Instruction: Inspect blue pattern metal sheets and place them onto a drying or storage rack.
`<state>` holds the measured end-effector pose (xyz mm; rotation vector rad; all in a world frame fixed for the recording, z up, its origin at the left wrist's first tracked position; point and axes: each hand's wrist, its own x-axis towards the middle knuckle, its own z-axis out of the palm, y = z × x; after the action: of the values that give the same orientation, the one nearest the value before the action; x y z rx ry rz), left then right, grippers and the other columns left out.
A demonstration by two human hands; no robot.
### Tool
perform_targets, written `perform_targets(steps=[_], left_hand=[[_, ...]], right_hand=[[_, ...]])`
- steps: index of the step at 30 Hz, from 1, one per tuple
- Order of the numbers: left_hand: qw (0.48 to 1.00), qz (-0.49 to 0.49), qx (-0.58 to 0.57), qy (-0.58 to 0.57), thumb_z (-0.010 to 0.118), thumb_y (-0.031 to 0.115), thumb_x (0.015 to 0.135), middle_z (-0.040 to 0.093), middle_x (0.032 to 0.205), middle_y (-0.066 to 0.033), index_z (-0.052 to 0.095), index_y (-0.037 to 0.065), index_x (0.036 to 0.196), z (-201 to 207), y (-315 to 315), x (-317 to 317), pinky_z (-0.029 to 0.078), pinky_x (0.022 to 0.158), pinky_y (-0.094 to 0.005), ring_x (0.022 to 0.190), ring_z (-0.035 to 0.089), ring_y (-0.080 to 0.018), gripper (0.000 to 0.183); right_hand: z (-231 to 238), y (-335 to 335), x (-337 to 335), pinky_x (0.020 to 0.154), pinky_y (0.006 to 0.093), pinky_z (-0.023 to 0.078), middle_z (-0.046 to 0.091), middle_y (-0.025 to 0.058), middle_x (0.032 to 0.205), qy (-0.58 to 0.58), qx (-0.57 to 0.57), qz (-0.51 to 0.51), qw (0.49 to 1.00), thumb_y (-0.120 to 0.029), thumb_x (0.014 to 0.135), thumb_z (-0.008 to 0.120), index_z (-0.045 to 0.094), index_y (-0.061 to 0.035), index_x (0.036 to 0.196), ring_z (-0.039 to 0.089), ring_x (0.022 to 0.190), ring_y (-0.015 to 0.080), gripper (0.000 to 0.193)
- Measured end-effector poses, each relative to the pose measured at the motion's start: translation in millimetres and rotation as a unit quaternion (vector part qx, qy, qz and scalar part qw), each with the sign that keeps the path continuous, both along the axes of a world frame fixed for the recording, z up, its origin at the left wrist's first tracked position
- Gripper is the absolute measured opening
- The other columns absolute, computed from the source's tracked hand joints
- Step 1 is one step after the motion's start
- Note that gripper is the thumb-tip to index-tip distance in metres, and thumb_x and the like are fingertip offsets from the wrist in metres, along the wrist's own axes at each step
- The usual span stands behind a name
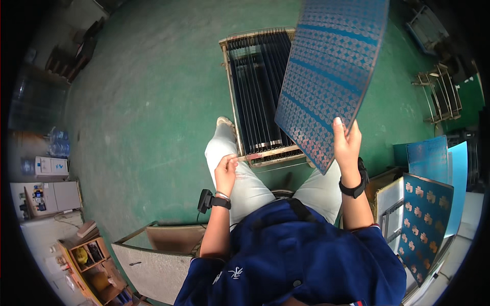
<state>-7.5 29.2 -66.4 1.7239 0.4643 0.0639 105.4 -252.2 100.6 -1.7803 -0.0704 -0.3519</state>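
The right hand [348,148] pinches the blue panel [332,76] near its lower right edge, thumb on the patterned face, other fingers mostly hidden behind. The left hand [225,173] closes on the jutting end of the near rail [275,152] of the rack [232,102], filled with dark, thin rows. The tilted panel covers the rack's right side from view. Green floor [148,102] stretches leftward and beyond.

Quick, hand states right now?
Left hand: closed, pinching a slim light-coloured stick.
Right hand: closed on the lower right edge of a large blue patterned panel, thumb on its patterned face.
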Motion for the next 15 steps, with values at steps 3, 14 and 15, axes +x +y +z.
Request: perform_targets(steps=[3, 14, 15], left_hand=[[0.998, 0.056, -0.003, -0.017, 0.043, 0.004, 0.093, 0.063, 0.092, -0.0070, 0.058, 0.003, 0.105, -13, 0, -6, 0.049, 0.064, -0.0222, 0.071, 0.060, -0.0099, 0.019], [0.990, 0.122, -0.052, -0.043, 0.044, 0.006, 0.094, 0.061, 0.086, -0.0044, 0.057, 0.004, 0.104, -12, -1, 1, 0.046, 0.052, -0.0183, 0.059, 0.057, -0.0064, 0.017], [0.990, 0.124, -0.054, -0.044, 0.044, 0.006, 0.094, 0.061, 0.086, -0.0044, 0.057, 0.004, 0.104, -12, -1, 1, 0.046, 0.052, -0.0183, 0.059, 0.057, -0.0064, 0.017]], right_hand=[[-12, 10, 9, 0.048, 0.0221, 0.038, 0.055, 0.0038, 0.065, 0.008, -0.084, 0.018, 0.996, -0.013, 0.091, 0.052, 0.052, 0.0046, 0.105, 0.044, 0.053, 0.0050, 0.023], [-22, 59, 41, 0.068, 0.0385, 0.049, 0.062, 0.0245, 0.083, 0.048, -0.166, 0.085, 0.981, -0.004, 0.086, 0.048, 0.050, 0.0026, 0.116, 0.062, 0.078, 0.0388, 0.030], [-24, 61, 46, 0.070, 0.0396, 0.049, 0.062, 0.0252, 0.084, 0.051, -0.175, 0.088, 0.979, -0.005, 0.086, 0.048, 0.050, 0.0032, 0.116, 0.061, 0.080, 0.0393, 0.031]])
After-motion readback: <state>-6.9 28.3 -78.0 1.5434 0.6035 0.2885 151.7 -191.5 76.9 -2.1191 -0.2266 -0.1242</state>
